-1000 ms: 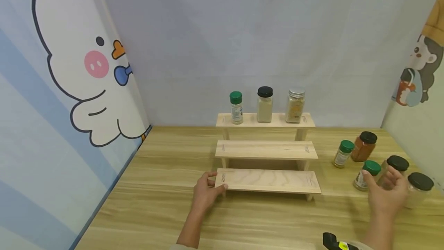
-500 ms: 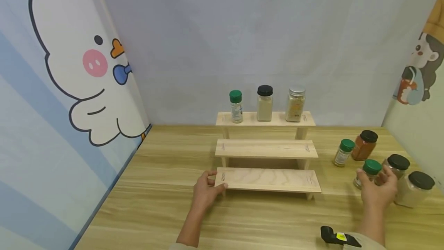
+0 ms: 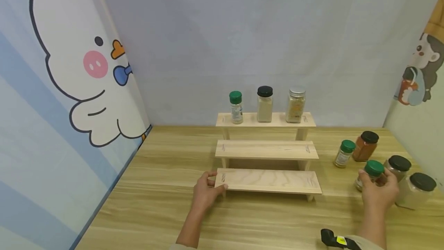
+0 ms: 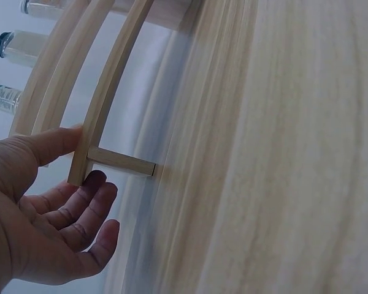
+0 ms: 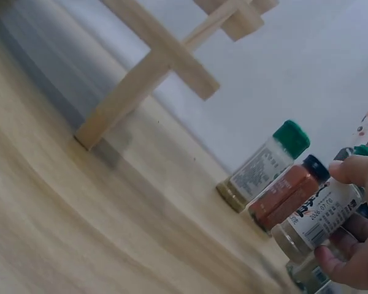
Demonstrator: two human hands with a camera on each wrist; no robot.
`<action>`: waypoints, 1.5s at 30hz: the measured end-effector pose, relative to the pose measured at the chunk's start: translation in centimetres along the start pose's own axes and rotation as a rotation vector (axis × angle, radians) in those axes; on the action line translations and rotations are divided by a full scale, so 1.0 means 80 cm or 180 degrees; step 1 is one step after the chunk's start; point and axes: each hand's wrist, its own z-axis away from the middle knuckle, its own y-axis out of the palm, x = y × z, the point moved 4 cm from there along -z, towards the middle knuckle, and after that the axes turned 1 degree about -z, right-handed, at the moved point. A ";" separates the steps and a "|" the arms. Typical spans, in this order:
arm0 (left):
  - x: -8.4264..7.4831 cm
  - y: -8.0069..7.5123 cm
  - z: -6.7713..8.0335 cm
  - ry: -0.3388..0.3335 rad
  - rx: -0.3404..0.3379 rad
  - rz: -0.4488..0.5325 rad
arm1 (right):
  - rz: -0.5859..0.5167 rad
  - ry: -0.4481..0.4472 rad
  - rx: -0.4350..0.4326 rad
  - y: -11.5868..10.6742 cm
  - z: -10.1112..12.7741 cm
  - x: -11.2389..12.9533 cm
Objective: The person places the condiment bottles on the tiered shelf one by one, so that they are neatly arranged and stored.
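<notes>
A three-step wooden rack (image 3: 266, 149) stands on the table. My left hand (image 3: 205, 191) holds the left end of its lowest step (image 4: 89, 150), thumb (image 4: 46, 144) on top and fingers curled beneath. My right hand (image 3: 379, 194) grips a green-lidded spice jar (image 3: 374, 169) at the right of the table. The right wrist view shows thumb and fingers pinching this jar's white label (image 5: 319, 220). On the rack's top step stand a green-lidded jar (image 3: 236, 107), a black-lidded jar (image 3: 264, 104) and a silver-lidded jar (image 3: 295, 105).
Near my right hand stand a second green-lidded jar (image 3: 343, 153), a red-brown jar (image 3: 365, 146) and two black-lidded jars (image 3: 398, 164) (image 3: 415, 190). Printed curtain walls close in the left, back and right. Bare wooden tabletop (image 3: 166, 173) lies left of the rack.
My right hand moved left from the black-lidded jars and closed its fingers round the green-lidded jar. My left hand stayed on the rack's lowest step.
</notes>
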 end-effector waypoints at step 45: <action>-0.003 -0.001 0.002 0.0050 -0.0001 0.0065 | -0.0458 -0.1326 0.2109 0.165 0.168 0.155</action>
